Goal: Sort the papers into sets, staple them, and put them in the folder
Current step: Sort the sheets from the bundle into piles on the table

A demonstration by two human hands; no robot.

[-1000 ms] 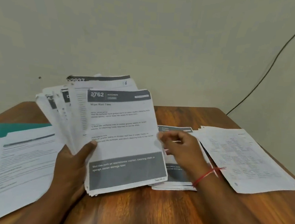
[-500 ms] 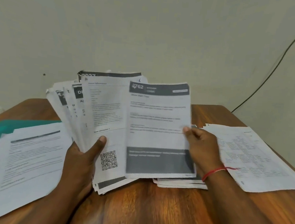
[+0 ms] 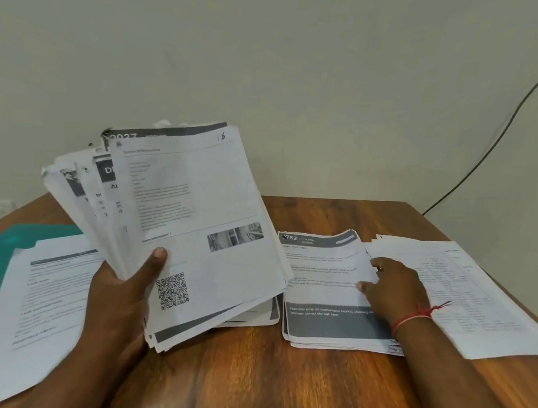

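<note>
My left hand (image 3: 122,292) grips a fanned stack of printed papers (image 3: 192,217), held upright above the wooden table, thumb on the front sheet near a QR code. My right hand (image 3: 393,287) lies on the right edge of the "762 Kitchen" sheet (image 3: 323,272), which tops a small pile in the middle of the table; whether the fingers still pinch the sheet I cannot tell. A green folder (image 3: 6,247) lies flat at the far left, partly under a paper pile (image 3: 44,299).
Another pile of printed sheets (image 3: 479,301) lies at the right, close to the table's edge. The wooden table (image 3: 263,380) shows bare wood in front. A black cable (image 3: 509,116) runs down the wall at the right.
My right hand pulled the "762" sheet off the front of the held stack, carried it right and laid it on the middle pile. The held stack's front sheet is now the QR-code page.
</note>
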